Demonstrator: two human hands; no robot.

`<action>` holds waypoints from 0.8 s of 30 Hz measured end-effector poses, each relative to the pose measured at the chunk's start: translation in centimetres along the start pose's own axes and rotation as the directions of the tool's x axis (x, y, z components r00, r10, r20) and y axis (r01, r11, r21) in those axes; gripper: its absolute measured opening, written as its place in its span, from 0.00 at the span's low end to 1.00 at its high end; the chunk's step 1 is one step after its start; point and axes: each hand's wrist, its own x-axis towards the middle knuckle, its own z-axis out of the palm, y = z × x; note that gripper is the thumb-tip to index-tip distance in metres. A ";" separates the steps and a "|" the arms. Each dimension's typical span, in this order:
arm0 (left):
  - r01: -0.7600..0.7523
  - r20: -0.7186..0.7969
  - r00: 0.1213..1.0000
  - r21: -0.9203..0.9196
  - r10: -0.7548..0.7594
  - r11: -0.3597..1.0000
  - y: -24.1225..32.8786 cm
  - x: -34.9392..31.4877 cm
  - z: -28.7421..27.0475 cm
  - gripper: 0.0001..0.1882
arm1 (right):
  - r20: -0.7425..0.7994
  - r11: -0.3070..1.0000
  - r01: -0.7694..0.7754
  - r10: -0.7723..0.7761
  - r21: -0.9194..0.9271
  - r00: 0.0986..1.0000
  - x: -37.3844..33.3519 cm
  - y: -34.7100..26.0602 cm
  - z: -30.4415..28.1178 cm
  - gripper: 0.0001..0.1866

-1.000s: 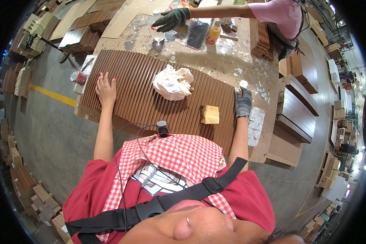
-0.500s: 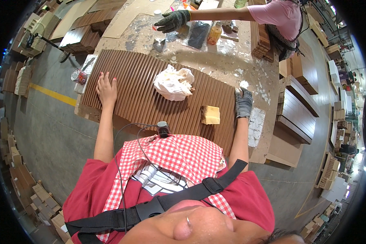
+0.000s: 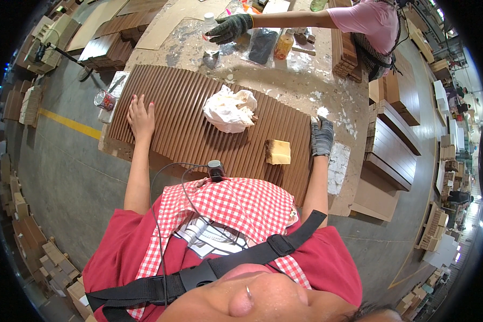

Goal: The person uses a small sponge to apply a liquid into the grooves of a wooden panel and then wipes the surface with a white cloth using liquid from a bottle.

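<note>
A brown ribbed panel [image 3: 180, 107] lies across the worktable in front of me. Bare and flat, my left hand [image 3: 140, 119] rests on its left part with the fingers spread. My right hand [image 3: 322, 138], in a grey knitted glove, lies along the panel's right edge with fingers stretched out; its thumb side touches the edge. Between them sit a crumpled white cloth [image 3: 229, 109] and, closer to my right hand, a yellow sponge block [image 3: 278, 152] with a dark stained side. Neither hand holds anything.
Across the table, a co-worker's gloved hand [image 3: 229, 28] is at a clear bottle [image 3: 210, 24]. Nearby are a bottle of amber liquid [image 3: 284, 45] and a dark object in plastic [image 3: 263, 44]. A jar [image 3: 104, 100] stands at the left edge. Stacked brown boards [image 3: 390, 140] lie right.
</note>
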 end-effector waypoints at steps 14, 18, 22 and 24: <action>-0.004 -0.015 1.000 0.005 0.004 1.000 -0.2 0.0 0.2 0.29 | 0.035 1.000 -0.019 0.019 0.009 0.999 -0.1 -0.3 -0.2 0.20; -0.005 -0.011 1.000 0.004 0.005 1.000 -0.2 0.1 0.3 0.30 | 0.065 0.999 -0.046 0.045 0.003 0.997 -0.1 -0.6 -0.6 0.20; -0.006 -0.005 1.000 0.012 0.006 1.000 -0.3 0.1 0.4 0.30 | 0.044 1.000 -0.025 0.026 -0.013 0.999 0.0 -0.4 -0.4 0.20; -0.011 -0.010 1.000 0.005 0.011 1.000 -0.3 0.1 0.5 0.30 | 0.033 0.999 -0.018 0.019 -0.026 0.999 0.1 -0.2 -0.3 0.20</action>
